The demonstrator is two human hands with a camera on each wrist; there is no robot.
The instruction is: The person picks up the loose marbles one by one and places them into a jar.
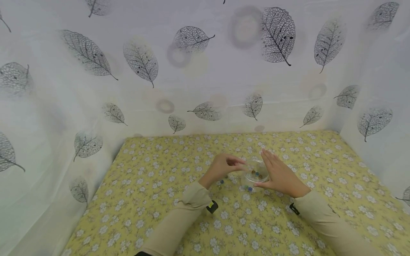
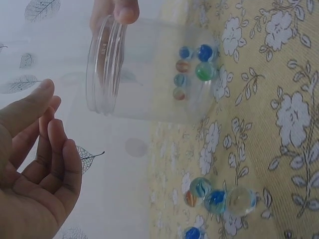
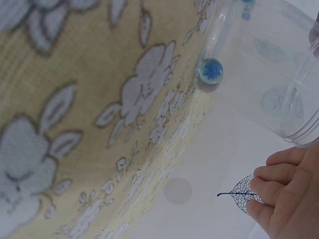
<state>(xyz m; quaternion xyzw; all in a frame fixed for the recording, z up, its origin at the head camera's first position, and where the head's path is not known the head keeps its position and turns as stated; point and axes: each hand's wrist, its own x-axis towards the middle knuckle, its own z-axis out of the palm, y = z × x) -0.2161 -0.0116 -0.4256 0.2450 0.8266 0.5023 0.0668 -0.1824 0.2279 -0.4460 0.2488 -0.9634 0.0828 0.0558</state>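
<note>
A clear plastic jar (image 2: pixel 149 94) stands upright on the flowered cloth, its threaded mouth uncovered. Several glass marbles (image 2: pixel 204 71), in blue, green and reddish tones, lie at its bottom. My right hand (image 1: pixel 283 177) holds the jar at its right side near the rim, thumb in front and fingers behind. Left of the mouth, at about rim height, is my left hand (image 1: pixel 222 166). Its fingers are loosely bent, thumb tip close to the fingertips; I see nothing between them. Outside the jar, on its left, more marbles (image 2: pixel 216 201) sit in a small cluster.
One blue marble (image 2: pixel 193 234) lies slightly apart from the cluster. The yellow cloth (image 1: pixel 153 199) covers the table. White sheeting (image 1: pixel 192 81) printed with dark leaves hangs behind and at both sides of the table.
</note>
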